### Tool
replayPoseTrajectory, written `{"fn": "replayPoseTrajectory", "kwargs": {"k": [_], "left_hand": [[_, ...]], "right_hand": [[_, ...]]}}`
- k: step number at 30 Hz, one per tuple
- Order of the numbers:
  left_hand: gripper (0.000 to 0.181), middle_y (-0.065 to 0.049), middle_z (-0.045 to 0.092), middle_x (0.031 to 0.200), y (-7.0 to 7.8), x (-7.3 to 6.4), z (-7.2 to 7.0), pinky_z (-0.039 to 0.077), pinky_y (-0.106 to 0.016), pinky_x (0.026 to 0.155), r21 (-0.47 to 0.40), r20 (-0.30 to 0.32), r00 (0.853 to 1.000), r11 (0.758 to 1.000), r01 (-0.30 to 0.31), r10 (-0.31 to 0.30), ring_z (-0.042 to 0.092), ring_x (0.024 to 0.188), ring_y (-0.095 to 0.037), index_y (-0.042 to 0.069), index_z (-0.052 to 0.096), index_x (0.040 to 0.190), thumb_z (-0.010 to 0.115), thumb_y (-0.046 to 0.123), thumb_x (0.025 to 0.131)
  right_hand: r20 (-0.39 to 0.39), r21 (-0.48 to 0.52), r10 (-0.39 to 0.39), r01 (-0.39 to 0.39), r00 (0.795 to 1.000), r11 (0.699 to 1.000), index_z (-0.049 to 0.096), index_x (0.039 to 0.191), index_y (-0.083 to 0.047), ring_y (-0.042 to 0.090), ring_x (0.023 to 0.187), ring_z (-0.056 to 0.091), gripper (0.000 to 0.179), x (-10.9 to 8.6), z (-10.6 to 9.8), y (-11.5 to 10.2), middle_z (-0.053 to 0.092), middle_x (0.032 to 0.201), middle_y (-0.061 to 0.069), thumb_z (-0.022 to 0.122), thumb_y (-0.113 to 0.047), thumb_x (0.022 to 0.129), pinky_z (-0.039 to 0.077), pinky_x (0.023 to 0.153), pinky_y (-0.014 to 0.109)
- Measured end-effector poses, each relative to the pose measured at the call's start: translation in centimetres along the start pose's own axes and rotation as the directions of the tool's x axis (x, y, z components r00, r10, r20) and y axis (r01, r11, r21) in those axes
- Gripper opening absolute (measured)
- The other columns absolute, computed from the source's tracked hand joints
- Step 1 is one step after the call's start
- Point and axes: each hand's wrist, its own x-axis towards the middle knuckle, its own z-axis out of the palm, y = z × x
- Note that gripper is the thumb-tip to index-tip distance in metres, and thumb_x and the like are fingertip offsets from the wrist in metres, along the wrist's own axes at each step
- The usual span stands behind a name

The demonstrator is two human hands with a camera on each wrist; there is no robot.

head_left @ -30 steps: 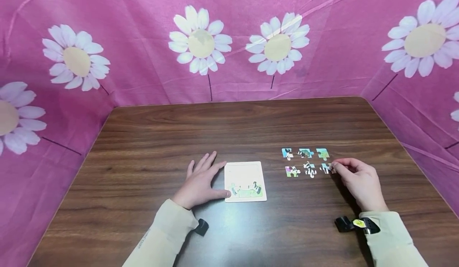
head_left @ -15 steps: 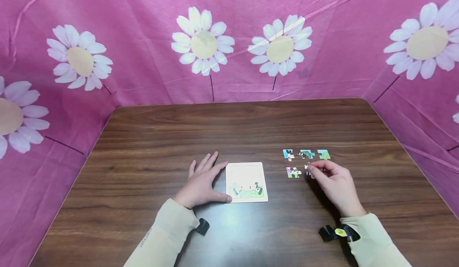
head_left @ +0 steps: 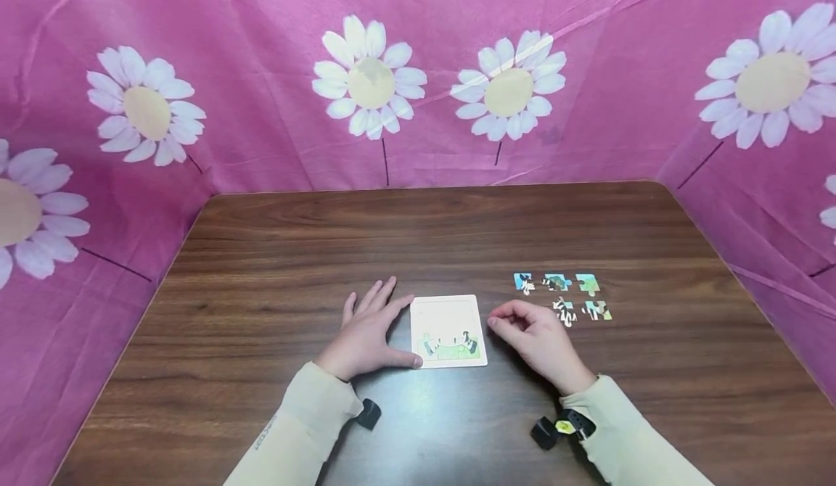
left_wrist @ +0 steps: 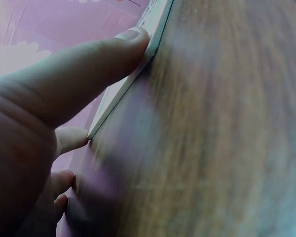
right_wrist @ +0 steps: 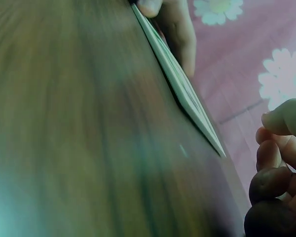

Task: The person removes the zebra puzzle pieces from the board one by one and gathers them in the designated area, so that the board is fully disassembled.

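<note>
A small square puzzle board (head_left: 445, 317) lies on the table, with a pale bare upper part and panda figures on green along its bottom. My left hand (head_left: 369, 332) is spread at the board's left side, fingers straight; its thumb rests on the lower left corner and the index fingertip touches the upper left. Just right of the board is my right hand (head_left: 538, 337), fingertips bent together near the thumb. No piece shows at them in the right wrist view. Several jigsaw pieces (head_left: 587, 283) lie in two rows beyond it, including a black-and-white one (head_left: 564, 312). The near-left spot is hidden behind my hand.
The brown wood-grain table (head_left: 326, 246) reaches back to a pink cloth (head_left: 261, 94) printed with white daisies, which also hangs along both sides. Dark straps with small boxes (head_left: 545, 433) are worn on both wrists.
My right hand has swept left from the far-right piece, across the near row, to beside the board. The near-left piece no longer shows. My left hand and the board stay put.
</note>
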Motion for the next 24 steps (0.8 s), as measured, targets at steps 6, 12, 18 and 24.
{"fn": "replayPoseTrajectory", "kwargs": {"k": [6, 12, 18, 24], "left_hand": [[0.102, -0.008, 0.018, 0.167, -0.1, 0.0, 0.1, -0.002, -0.063, 0.117, 0.009, 0.001, 1.0, 1.0, 0.001, -0.001, 0.01, 0.154, -0.028, 0.023, 0.046, 0.152, 0.086, 0.06, 0.066], [0.1, -0.009, 0.018, 0.167, -0.1, 0.1, -0.3, -0.002, -0.063, 0.117, 0.014, -0.008, 1.0, 1.0, -0.001, 0.001, 0.011, 0.154, -0.029, 0.022, 0.047, 0.151, 0.085, 0.059, 0.066], [0.101, -0.008, 0.018, 0.167, -0.2, 0.1, -0.3, -0.002, -0.062, 0.117, 0.031, 0.001, 1.0, 1.0, 0.003, -0.004, 0.011, 0.154, -0.028, 0.025, 0.045, 0.152, 0.084, 0.062, 0.067], [0.1, -0.01, 0.02, 0.166, -0.1, -0.1, -0.1, -0.001, -0.064, 0.116, 0.015, -0.008, 1.0, 1.0, -0.011, 0.011, 0.012, 0.154, -0.031, 0.022, 0.046, 0.151, 0.085, 0.06, 0.067]], "right_hand": [[0.083, 0.011, -0.079, 0.078, 0.993, 0.997, 0.075, 0.094, -0.007, 0.005, 0.059, 0.053, 0.006, 0.6, 2.1, -1.4, 0.066, 0.073, -0.007, 0.074, -0.007, 0.088, 0.046, 0.054, 0.024], [0.218, -0.067, -0.193, 0.212, 0.957, 0.975, 0.075, 0.1, -0.005, 0.0, 0.058, 0.048, 0.016, 1.5, 4.1, -3.3, 0.054, 0.066, -0.013, 0.076, -0.014, 0.087, 0.044, 0.055, 0.023], [0.353, -0.184, -0.166, 0.242, 0.921, 0.953, 0.073, 0.108, -0.005, -0.003, 0.058, 0.046, 0.026, 1.6, 5.3, -4.1, 0.052, 0.066, -0.016, 0.075, -0.018, 0.085, 0.044, 0.058, 0.021], [0.379, -0.212, -0.121, 0.214, 0.918, 0.954, 0.073, 0.108, -0.003, -0.003, 0.057, 0.046, 0.028, 1.5, 5.6, -3.7, 0.051, 0.065, -0.016, 0.075, -0.014, 0.083, 0.044, 0.059, 0.021]]}}
